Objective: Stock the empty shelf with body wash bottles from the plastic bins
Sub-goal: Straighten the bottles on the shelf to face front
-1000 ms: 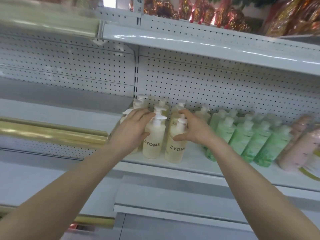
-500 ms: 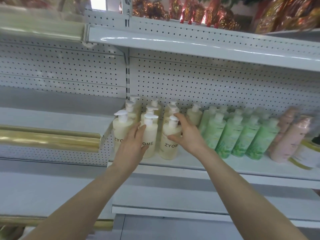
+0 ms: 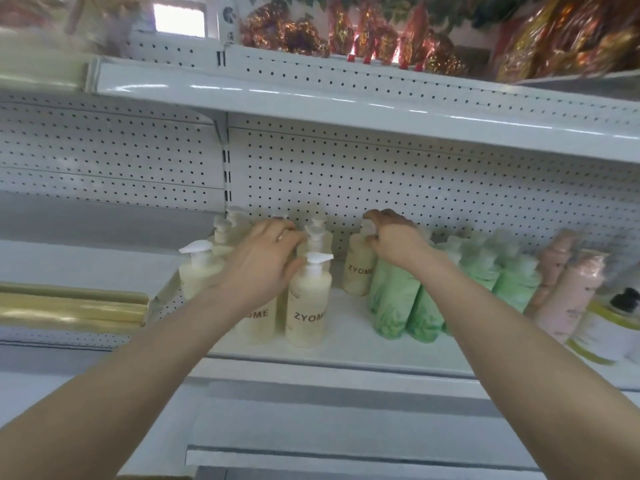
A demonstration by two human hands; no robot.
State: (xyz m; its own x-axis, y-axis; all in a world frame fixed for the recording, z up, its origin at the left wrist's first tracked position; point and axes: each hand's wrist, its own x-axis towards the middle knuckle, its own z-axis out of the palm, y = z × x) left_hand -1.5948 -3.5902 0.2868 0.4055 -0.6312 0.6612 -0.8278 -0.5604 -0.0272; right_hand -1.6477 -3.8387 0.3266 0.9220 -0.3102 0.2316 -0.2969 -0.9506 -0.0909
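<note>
On the middle shelf [image 3: 346, 353], at about twelve o'clock from the person, the cream body wash bottles [image 3: 199, 275] stand packed in rows toward the left end, and both hands are in among them. The right hand [image 3: 394, 239] has its fingers curled over the pump head of a back bottle [image 3: 360, 271], holding it by the top. The left hand [image 3: 261, 261] lies bent over the top of a near bottle [image 3: 258, 320], though whether it truly clasps it I cannot tell. The risk, to my eye, is a domino: these are tall, narrow and nearly touching, so a wrist brushing the front bottle [image 3: 308, 306] at five o'clock of the left hand could tip it over the shelf's front edge. A bottle held only by its pump may also swing or slip. At three o'clock the back bottle sits right against the green bottles [image 3: 398, 303], which look tilted; a shove could send them toward the pink bottles [image 3: 568, 289] beyond. The shelf is smooth white metal with a pegboard back [image 3: 415, 181]; an upper shelf [image 3: 346, 109] at twelve o'clock carries foil-wrapped goods [image 3: 381, 39], gold rolls [image 3: 69, 306] lie at nine o'clock, and the plastic bins are out of sight.
</note>
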